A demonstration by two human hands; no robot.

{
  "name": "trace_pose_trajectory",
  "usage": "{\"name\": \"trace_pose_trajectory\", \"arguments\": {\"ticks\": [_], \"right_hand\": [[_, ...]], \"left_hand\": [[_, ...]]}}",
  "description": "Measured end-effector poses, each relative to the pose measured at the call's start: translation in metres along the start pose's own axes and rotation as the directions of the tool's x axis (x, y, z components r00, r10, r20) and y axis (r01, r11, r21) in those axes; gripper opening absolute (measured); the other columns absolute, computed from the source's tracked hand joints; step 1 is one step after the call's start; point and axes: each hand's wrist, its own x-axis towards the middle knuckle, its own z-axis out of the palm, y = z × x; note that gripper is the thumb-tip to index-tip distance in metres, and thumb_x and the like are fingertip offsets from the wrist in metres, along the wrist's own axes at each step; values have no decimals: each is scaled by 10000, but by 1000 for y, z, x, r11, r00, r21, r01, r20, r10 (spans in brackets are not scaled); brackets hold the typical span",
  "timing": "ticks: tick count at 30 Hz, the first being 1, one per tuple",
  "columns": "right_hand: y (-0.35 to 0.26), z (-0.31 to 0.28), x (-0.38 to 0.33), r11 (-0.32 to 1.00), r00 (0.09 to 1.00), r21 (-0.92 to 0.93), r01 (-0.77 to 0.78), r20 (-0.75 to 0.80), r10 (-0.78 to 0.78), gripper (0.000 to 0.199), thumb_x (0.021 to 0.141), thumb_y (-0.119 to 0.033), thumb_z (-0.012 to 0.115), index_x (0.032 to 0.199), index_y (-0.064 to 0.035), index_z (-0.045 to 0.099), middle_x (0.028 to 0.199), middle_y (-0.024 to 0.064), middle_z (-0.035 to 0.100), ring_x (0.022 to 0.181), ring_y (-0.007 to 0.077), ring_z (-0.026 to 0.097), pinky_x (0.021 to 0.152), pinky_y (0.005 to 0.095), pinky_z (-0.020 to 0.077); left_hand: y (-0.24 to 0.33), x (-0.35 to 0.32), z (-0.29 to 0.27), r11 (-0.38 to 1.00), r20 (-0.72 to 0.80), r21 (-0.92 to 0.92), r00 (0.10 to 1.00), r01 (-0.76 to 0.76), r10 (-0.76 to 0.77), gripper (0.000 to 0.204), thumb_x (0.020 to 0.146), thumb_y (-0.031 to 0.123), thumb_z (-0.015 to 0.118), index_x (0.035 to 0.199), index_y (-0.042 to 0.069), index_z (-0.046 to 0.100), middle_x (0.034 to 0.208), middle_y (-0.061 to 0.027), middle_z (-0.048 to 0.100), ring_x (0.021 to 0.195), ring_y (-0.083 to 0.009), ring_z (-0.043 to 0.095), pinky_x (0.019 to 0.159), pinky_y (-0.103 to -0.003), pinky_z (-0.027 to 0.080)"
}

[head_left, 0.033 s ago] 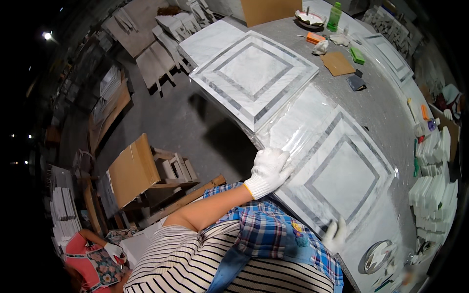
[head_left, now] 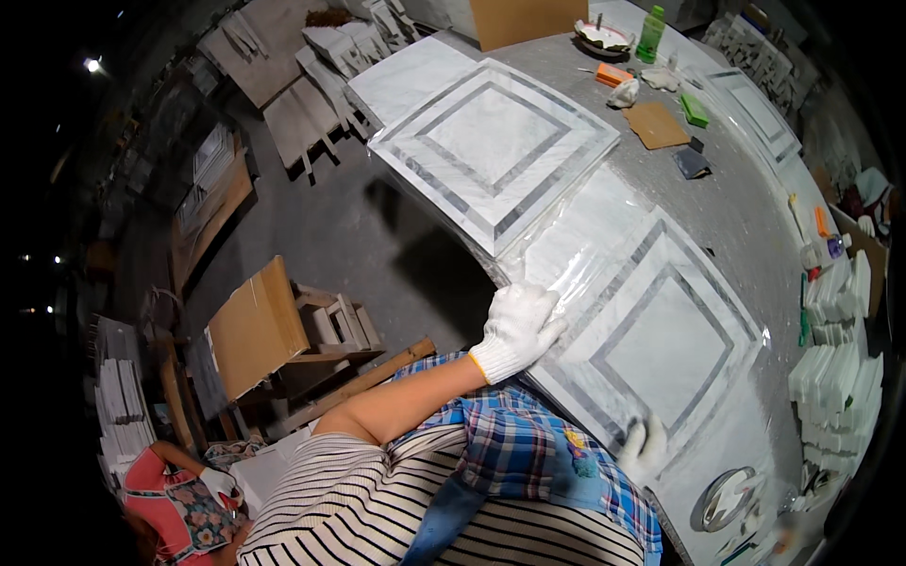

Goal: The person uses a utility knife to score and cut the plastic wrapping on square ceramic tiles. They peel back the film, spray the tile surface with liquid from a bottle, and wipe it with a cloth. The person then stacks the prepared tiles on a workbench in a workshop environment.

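A pale marble panel [head_left: 666, 354] with two grey inlaid square frames lies on the workbench in front of me. My left hand [head_left: 519, 325], in a white knit glove, is curled at the panel's left corner, its thumb stretched along the surface. Beside it, clear plastic film [head_left: 576, 269] wrinkles over a plain white slab [head_left: 590, 226]. On the panel's near edge rests my right hand [head_left: 645, 446], also gloved, with its fingers extended; my body partly hides it. A matching marble panel [head_left: 494, 151] lies beyond the slab.
On the right stand a round metal dish [head_left: 727, 498] and stacked white pieces [head_left: 835, 396]. Farther back are a green bottle [head_left: 650, 34], cardboard [head_left: 657, 125] and a green sponge [head_left: 693, 109]. Cardboard-topped trestles [head_left: 257, 330] stand left; another person [head_left: 184, 500] works at lower left.
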Motion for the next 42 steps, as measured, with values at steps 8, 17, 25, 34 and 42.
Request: {"name": "trace_pose_trajectory", "arguments": {"ticks": [8,17,25,34,42], "right_hand": [[-123,96,68,921,910,-7,390,153,-384,377,959,-164,676,1282,30,676,1297,240,669,1243,448,585,1103,516,433],[-276,223,115,806,744,-118,580,480,-465,633,935,-254,684,1487,3,512,1523,248,500,1415,509,408,1197,582,313],[-352,294,153,678,630,-162,717,567,-531,671,921,-319,696,1469,13,496,1499,231,504,1399,473,419,1188,593,300],[-328,319,193,700,775,-375,608,473,-420,714,943,-399,665,1505,0,478,1557,283,437,1439,496,373,1198,615,273],[-271,323,268,714,882,-518,471,294,-368,734,1020,-461,570,1542,35,432,1597,285,422,1480,460,362,1236,581,235]], "left_hand": [[-104,81,-45,984,-240,147,962,-99,133,656,831,439,751,1252,-32,571,1297,-217,531,1255,-387,449,1082,-510,332],[-275,160,-118,986,-175,164,985,24,5,831,835,561,735,1393,-25,548,1465,-221,498,1403,-404,389,1203,-539,258],[-390,179,-153,924,-254,323,959,207,-126,922,911,617,642,1535,-35,449,1619,-233,388,1535,-409,271,1264,-609,126],[-443,170,-198,799,-434,396,859,451,-270,705,944,516,636,1445,32,534,1490,-222,491,1467,-436,334,1225,-627,198],[-486,116,-200,650,-90,-420,684,633,-724,524,1087,474,512,1256,14,697,1062,-113,733,962,-261,661,903,-362,509]]}}
